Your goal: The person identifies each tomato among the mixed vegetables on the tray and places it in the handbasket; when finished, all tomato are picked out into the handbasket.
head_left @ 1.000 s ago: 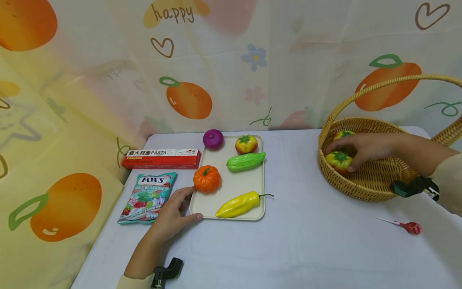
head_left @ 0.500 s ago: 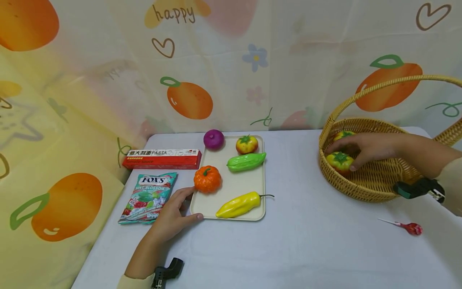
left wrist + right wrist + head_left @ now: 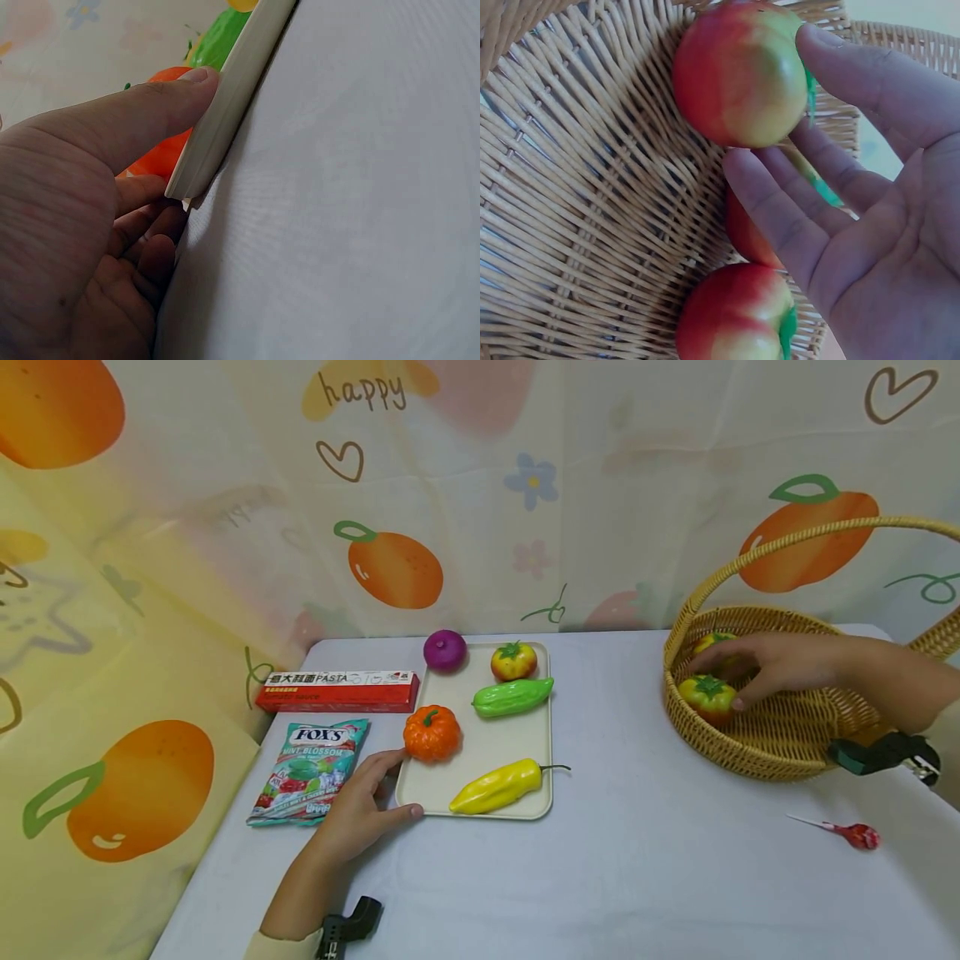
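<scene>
My left hand (image 3: 358,814) grips the near left corner of the cream tray (image 3: 487,735), thumb on the near rim and fingers at the left side, as the left wrist view shows. An orange pumpkin (image 3: 432,733) sits by those fingers. My right hand (image 3: 787,664) is inside the wicker basket (image 3: 765,747). Its fingers are loosely spread about a red-and-yellow persimmon (image 3: 739,75) with green leaves, the thumb tip right at its side. Two more such persimmons, an upper one (image 3: 746,225) and a lower one (image 3: 735,319), lie beyond in the right wrist view, partly behind the fingers.
On the tray are a purple onion (image 3: 445,651), another persimmon (image 3: 513,661), a green bitter melon (image 3: 512,697) and a yellow pepper (image 3: 497,787). A pasta box (image 3: 337,692) and candy bag (image 3: 307,772) lie left. A lollipop (image 3: 858,836) lies before the basket, whose handle (image 3: 795,535) arches above.
My right hand has drawn slightly right and its fingers have loosened from the persimmon, which stays in the basket. The left hand keeps its place at the tray corner.
</scene>
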`<state>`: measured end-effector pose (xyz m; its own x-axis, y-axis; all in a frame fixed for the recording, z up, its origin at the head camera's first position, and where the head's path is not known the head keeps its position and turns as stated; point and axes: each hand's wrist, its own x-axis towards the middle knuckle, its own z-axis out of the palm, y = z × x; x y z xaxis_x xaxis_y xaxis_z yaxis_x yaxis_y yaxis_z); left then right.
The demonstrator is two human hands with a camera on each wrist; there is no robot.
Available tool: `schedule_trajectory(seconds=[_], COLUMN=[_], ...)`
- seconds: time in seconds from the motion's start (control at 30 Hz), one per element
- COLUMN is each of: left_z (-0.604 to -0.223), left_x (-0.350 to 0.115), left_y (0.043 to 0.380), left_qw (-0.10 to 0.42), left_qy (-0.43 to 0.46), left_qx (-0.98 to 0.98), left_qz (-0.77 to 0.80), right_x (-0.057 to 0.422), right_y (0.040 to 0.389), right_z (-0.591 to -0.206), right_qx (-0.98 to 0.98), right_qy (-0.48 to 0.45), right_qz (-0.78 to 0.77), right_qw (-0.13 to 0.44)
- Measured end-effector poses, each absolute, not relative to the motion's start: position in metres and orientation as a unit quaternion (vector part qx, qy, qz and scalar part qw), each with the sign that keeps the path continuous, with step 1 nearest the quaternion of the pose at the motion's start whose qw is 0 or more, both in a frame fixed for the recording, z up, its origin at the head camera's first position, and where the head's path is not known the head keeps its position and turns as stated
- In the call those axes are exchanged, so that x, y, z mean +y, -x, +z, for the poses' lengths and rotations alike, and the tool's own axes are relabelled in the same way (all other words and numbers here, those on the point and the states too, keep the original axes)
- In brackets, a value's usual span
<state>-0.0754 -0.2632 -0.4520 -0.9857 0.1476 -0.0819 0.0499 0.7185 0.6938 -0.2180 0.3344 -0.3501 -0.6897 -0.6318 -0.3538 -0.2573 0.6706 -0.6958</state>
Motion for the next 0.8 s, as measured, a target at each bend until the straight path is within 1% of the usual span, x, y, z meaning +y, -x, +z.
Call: schedule_trajectory(seconds=[0.23,0.47,0.8], left_z=[-0.451,-0.451,-0.452], left_x=[-0.263,-0.262,-0.263], left_y=[0.075,0.075,0.074], left_qw=[0.067,0.065,0.061], left_qy=[-0.051,-0.047,-0.052], left_qx=[0.925,0.925,0.925], left_qz=[0.372,0.370,0.372], right_x=[0.338,0.344,0.338], right_y=[0.215,0.212,0.202], right_z=[-0.343,-0.337,-0.323], right_qx=[0.868,0.866,0.887], right_qy=[0.253,0.260,0.233], right_qz=[-0.321,-0.324,-0.298], right_qw=[0.282,0.277,0.265])
